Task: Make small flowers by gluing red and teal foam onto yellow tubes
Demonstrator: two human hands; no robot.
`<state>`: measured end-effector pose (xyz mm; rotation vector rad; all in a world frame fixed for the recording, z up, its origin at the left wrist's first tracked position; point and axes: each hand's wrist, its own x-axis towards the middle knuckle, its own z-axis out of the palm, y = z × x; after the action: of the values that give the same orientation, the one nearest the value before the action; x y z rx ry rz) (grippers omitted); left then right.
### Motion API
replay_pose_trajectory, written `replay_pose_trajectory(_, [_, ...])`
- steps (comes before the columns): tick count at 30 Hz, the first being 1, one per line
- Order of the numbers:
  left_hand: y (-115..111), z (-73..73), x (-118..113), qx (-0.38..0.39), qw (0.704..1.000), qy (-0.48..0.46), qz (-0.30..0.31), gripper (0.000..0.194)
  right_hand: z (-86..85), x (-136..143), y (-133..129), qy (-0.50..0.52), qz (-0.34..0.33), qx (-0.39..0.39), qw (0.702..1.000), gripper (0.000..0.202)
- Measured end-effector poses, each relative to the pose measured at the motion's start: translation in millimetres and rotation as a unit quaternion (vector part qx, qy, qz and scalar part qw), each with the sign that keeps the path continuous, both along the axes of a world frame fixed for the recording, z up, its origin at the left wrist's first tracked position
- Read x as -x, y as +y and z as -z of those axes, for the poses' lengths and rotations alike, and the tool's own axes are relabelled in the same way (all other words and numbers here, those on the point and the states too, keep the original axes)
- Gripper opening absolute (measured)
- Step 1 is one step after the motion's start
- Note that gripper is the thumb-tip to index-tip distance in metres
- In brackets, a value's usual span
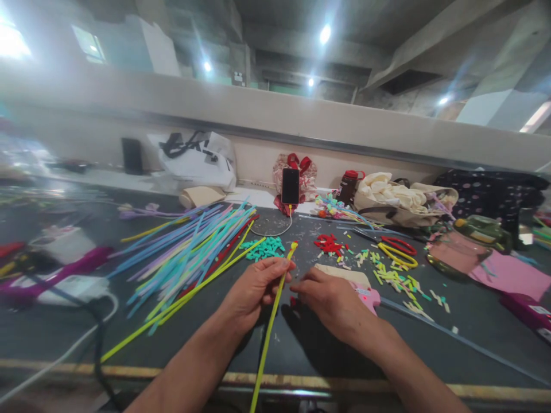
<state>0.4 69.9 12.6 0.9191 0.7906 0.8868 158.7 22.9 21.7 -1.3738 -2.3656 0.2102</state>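
Note:
My left hand (260, 287) is closed, pinching a long yellow-green fuzzy stem (267, 338) between thumb and fingertips. The stem runs up from below the table edge; a small yellow tip with a bit of red (294, 245) tops it. Just right of it is my right hand (336, 298), its fingers curled in close to the stem. A small red piece (293, 302) shows under those fingertips; whether they hold it I cannot tell. Small teal pieces (267, 249) lie in a pile beyond my left hand, and red pieces (329, 245) beyond my right.
Many coloured stems (202, 246) lie at left. A pink glue gun (365, 295) is partly behind my right hand. Pliers with red and yellow handles (398, 255), pale green pieces (396, 278) and a jar (458, 249) are at right. A phone (290, 186) stands at the back.

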Motion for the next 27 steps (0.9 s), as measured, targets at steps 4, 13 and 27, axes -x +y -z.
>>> replay_pose_trajectory(4, [1,-0.9,0,0.010,1.000,-0.011,0.001,0.016,0.9,1,7,0.021,0.012,0.002,1.000,0.020])
replay_pose_trajectory(13, [-1,1.3,0,0.031,0.999,-0.014,0.038,0.016,-26.2,-43,-19,0.208,0.171,0.045,0.962,0.018])
replay_pose_trajectory(27, [-2,3.6,-6,0.020,0.998,0.028,0.056,0.018,-2.7,-103,-49,0.139,0.293,-0.028,0.945,0.030])
